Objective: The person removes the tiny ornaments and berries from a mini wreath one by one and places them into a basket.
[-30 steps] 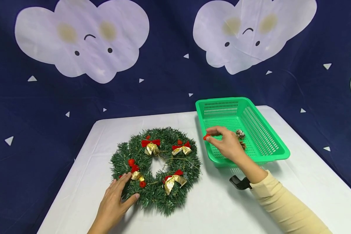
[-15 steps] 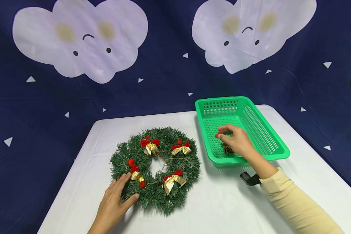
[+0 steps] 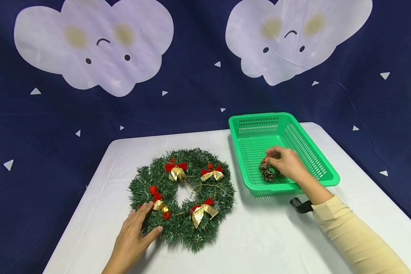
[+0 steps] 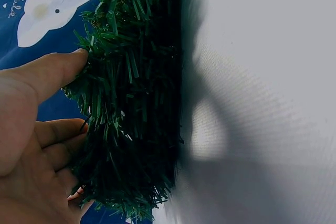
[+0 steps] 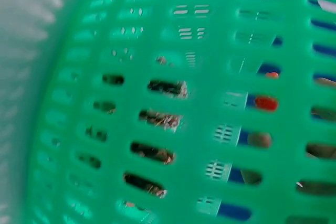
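A green tinsel wreath (image 3: pixel 222 205) lies on the table, dressed with red-and-gold bows (image 3: pixel 201 213) and small red berries (image 3: pixel 153 189). My left hand (image 3: pixel 131 236) rests on its near left side, fingers fairly straight and thumb spread; the left wrist view shows the fingertips against the wreath's edge (image 4: pixel 126 103). Inside the green basket (image 3: pixel 291 188), my right hand (image 3: pixel 287 163) pinches a red berry (image 3: pixel 265 160) between thumb and fingers, just above the pine cones (image 3: pixel 268 175). Through the basket's slots, the right wrist view catches the berry (image 5: pixel 265 103) and brown pine cone (image 5: pixel 160 120).
The basket stands at the right of the white-covered table (image 3: pixel 246 236), its slotted side close before the right wrist camera. Behind the table hangs a dark blue cloth (image 3: pixel 191 102) with white clouds. A black wrist strap piece (image 3: pixel 300 206) hangs below my right wrist.
My right hand has moved right, from the basket's left rim to over the pine cones, still pinching the red berry. My left hand stays on the wreath.
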`<state>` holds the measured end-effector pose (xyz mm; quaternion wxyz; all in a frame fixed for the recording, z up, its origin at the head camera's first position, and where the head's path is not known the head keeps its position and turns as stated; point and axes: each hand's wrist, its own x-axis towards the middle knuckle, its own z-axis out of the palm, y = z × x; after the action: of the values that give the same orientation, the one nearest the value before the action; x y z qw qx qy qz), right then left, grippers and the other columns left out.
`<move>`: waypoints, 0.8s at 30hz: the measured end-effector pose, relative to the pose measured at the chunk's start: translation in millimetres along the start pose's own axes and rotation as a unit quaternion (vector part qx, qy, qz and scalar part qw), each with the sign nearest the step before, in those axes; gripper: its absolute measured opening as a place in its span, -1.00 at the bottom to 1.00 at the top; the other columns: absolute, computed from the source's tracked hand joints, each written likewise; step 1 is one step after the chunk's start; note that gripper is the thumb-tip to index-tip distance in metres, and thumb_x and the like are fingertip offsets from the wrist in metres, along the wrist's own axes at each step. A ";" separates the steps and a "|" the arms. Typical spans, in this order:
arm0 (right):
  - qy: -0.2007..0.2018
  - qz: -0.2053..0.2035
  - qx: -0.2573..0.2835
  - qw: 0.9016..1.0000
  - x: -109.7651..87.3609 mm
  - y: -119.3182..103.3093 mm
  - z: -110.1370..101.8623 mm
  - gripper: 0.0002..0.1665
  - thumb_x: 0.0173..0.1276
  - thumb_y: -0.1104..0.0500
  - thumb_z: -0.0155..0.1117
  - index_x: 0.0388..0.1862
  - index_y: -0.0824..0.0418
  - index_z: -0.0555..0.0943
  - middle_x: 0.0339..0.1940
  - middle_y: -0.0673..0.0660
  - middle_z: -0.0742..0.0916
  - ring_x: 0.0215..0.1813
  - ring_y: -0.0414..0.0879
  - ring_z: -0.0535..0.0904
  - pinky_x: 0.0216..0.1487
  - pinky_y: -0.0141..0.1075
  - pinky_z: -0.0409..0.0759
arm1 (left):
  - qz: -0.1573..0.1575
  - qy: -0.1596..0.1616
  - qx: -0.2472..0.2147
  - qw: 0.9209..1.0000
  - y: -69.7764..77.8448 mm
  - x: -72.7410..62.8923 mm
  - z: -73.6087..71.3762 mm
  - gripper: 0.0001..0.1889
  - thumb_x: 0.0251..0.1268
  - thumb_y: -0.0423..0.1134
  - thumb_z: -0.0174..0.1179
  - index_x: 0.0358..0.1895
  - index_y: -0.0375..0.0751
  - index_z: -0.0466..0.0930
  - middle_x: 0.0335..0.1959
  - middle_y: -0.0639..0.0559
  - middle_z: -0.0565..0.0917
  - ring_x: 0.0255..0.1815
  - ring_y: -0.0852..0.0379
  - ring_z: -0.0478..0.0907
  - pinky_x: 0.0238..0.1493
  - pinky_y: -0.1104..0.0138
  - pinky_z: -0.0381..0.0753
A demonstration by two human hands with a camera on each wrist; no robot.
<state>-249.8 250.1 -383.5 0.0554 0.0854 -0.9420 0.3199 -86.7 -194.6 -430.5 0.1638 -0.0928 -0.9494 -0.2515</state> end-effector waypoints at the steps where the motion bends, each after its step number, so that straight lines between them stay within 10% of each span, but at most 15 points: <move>1: -0.003 -0.001 -0.005 1.000 0.6 1.9 -0.6 -0.66 0.32 0.12 0.24 0.03 0.23 0.59 -0.09 0.25 0.74 -0.06 0.13 0.66 -0.11 -0.06 0.64 | -0.001 -0.001 0.000 1.000 0.0 0.1 -0.1 -0.22 -0.03 -0.05 0.41 0.32 -0.19 0.36 0.27 -0.24 0.48 0.29 -0.22 0.40 0.30 -0.07 0.23; 24: -0.054 0.018 -0.060 0.997 8.2 23.9 -9.4 -0.67 0.32 0.18 0.18 0.00 0.33 0.60 -0.13 0.30 0.74 -0.11 0.18 0.65 -0.16 -0.03 0.63 | 0.001 0.004 0.000 1.000 -0.7 -1.1 0.3 -0.23 -0.02 -0.04 0.40 0.33 -0.18 0.36 0.27 -0.23 0.48 0.28 -0.20 0.41 0.35 0.01 0.21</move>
<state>-262.1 273.4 -388.9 0.0038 0.0823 -0.9625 0.2586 -86.0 -195.1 -431.4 0.1677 -0.0931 -0.9487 -0.2512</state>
